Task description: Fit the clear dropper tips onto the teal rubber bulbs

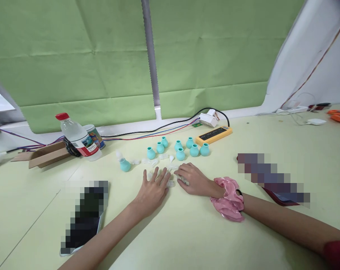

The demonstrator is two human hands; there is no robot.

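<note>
Hands (154,187) (191,178) flat on, prob touching, clear caps (171,183)

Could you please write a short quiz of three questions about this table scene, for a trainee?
1. True or false: the water bottle has a red cap.
2. Multiple choice: what is worn on the wrist of the right hand? A) a watch B) a pink scrunchie C) a glove
3. Short answer: what colour are the small rubber bulbs standing beyond the hands, and what lies just behind them to the right?

Key
1. True.
2. B.
3. Teal; a yellow power strip. Both the right hand and the left hand rest palm down on the table among small clear plastic pieces.
</note>
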